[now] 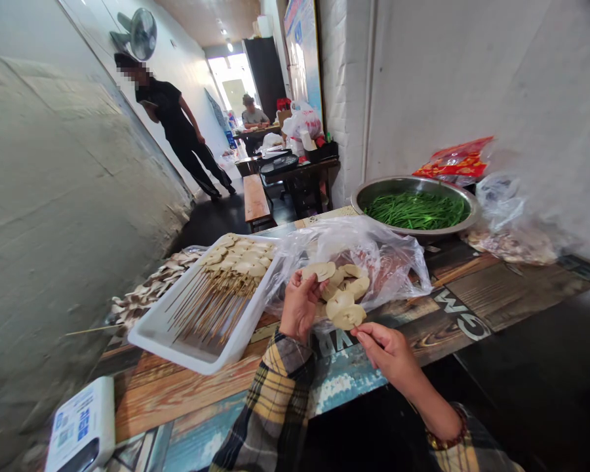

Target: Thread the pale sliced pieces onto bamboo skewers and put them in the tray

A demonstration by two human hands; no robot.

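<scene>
Pinched between the fingers of my left hand (301, 305) is a thin, round beige slice (319, 270), whose exact food kind I cannot tell. My right hand (386, 351) grips a skewer of beige slices (345, 311); most of its stick is hidden by the fingers. Just behind both hands, more loose slices (356, 286) lie on a clear plastic bag (393, 255). To the left stands a white plastic tray (216, 367) with rows of finished skewers (240, 255), their slices at the far end and bare sticks towards me.
Mushroom pieces (145, 288) lie left of the tray. A metal bowl of green chives (417, 211) stands back right, beside a red package (455, 160) and bagged food (514, 239). A white box (81, 426) sits front left. One person (177, 118) stands beyond; another (254, 117) sits farther back.
</scene>
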